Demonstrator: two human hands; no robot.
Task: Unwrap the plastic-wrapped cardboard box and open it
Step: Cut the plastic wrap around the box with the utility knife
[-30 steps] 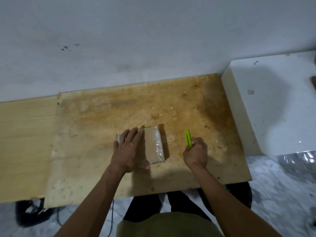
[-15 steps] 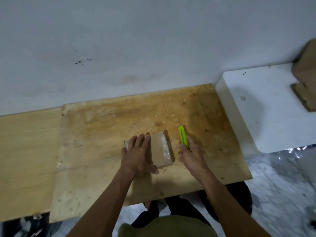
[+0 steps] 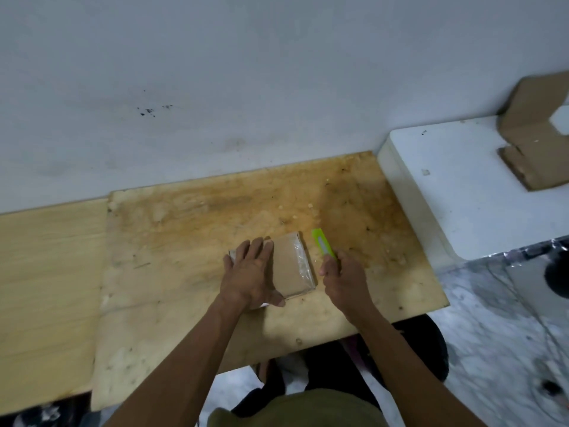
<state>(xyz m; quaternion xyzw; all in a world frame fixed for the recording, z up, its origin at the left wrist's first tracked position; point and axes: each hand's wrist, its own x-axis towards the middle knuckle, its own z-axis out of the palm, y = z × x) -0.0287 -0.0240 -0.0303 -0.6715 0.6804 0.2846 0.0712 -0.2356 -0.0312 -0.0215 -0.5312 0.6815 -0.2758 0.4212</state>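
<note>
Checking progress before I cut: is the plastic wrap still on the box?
Still on: glossy crinkled film covers the cardboard box, flaps closed, under the left hand.

grey wall [image 3: 277, 72], stained wooden table [image 3: 184, 241], marble floor [image 3: 492, 334]

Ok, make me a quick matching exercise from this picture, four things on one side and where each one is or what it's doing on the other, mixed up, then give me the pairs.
Things:
1. left hand
2. right hand
3. plastic-wrapped cardboard box
4. flattened cardboard piece

Places or states:
A. lies on the white block at the far right
B. grips the green utility knife
C. lies on the stained plywood board, between the two hands
D. presses flat on the box's left part

Pairs: 1-D, 2-B, 3-C, 4-A
</note>
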